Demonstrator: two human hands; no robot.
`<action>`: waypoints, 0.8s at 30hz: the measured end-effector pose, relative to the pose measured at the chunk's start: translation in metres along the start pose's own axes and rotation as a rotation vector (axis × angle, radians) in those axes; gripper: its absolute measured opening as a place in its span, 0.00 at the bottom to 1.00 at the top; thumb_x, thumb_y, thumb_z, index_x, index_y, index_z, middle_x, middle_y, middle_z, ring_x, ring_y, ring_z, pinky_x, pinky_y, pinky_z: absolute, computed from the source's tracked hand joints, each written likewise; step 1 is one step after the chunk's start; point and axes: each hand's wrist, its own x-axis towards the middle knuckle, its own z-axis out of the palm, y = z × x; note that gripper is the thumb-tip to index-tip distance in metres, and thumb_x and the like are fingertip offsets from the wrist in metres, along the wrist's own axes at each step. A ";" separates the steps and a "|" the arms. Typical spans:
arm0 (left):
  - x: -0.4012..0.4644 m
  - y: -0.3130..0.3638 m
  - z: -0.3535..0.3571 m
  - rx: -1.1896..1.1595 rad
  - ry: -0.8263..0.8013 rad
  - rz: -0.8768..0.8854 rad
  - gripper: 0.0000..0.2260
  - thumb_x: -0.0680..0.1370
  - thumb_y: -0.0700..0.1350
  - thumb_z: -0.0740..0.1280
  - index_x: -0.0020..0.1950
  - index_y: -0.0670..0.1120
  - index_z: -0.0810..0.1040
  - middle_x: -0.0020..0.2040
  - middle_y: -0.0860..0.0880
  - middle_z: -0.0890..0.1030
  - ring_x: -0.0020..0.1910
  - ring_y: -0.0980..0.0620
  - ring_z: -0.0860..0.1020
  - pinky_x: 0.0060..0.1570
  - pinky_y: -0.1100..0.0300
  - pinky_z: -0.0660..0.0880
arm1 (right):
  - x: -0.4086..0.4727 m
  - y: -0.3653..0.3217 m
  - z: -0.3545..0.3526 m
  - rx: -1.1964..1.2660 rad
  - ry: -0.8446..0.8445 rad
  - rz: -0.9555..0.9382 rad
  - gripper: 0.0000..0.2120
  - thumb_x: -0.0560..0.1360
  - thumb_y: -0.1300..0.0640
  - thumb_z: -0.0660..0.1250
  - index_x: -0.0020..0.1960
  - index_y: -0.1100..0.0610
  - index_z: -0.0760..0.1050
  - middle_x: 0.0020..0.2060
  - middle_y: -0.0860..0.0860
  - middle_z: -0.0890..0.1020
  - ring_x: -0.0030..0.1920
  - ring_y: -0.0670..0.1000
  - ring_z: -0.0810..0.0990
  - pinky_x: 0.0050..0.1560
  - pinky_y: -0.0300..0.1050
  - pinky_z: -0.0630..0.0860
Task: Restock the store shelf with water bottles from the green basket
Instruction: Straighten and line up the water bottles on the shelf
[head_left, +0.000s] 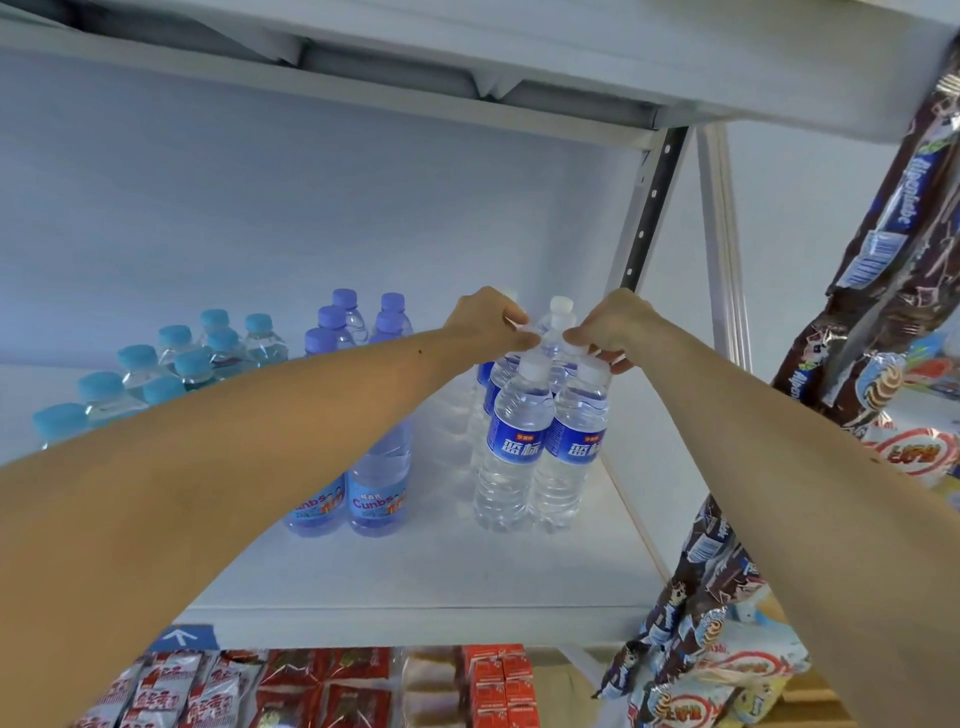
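Item: white-capped water bottles (511, 441), blue labels, clear bodies. Location: white store shelf (415, 571), standing upright in two files at about 3 o'clock of the shelf board, running from mid-depth toward the back wall. The two front bottles touch side by side.

Handling: left hand (488, 322) and right hand (608, 330) both reach over the front pair to the bottles behind. Left fingers (517, 317) are curled and pinch something white at cap height, seemingly a cap; right fingers (618, 361) are curled at the cap of a bottle in the right file. Whether each grip is firm cannot be told.

Step, as judged: seating or straightening bottles within the rows; placement is well along here. Next move likely calls for letting go without tipping neighbours, then drawing both arms back past the front caps.

Adjacent stock: purple-capped bottles (371, 467) at 9 o'clock of the white-capped group; teal-capped bottles (176, 364) further toward 9 o'clock. Hanging snack packets (883, 249) at 3 o'clock; red packets (311, 686) on the level below at 6 o'clock.

Green basket: not in view.
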 end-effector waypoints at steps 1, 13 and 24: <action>0.001 0.000 -0.003 -0.029 0.033 -0.001 0.06 0.72 0.50 0.72 0.45 0.50 0.81 0.42 0.47 0.80 0.40 0.53 0.74 0.44 0.61 0.72 | 0.003 -0.001 -0.002 0.010 -0.018 0.006 0.17 0.73 0.51 0.72 0.51 0.65 0.77 0.44 0.58 0.84 0.40 0.55 0.83 0.41 0.48 0.81; 0.039 -0.011 -0.012 0.053 0.028 -0.004 0.16 0.73 0.46 0.72 0.60 0.45 0.80 0.59 0.46 0.81 0.56 0.48 0.79 0.55 0.61 0.73 | 0.043 -0.021 0.008 -0.052 0.046 -0.034 0.20 0.74 0.49 0.70 0.56 0.64 0.76 0.46 0.58 0.80 0.44 0.60 0.83 0.47 0.53 0.82; 0.044 -0.011 -0.006 0.147 0.054 0.057 0.10 0.74 0.43 0.71 0.55 0.44 0.83 0.53 0.46 0.84 0.51 0.49 0.81 0.46 0.63 0.72 | 0.060 -0.018 0.019 -0.126 0.166 -0.026 0.14 0.69 0.55 0.74 0.37 0.59 0.69 0.43 0.57 0.79 0.44 0.59 0.82 0.42 0.49 0.80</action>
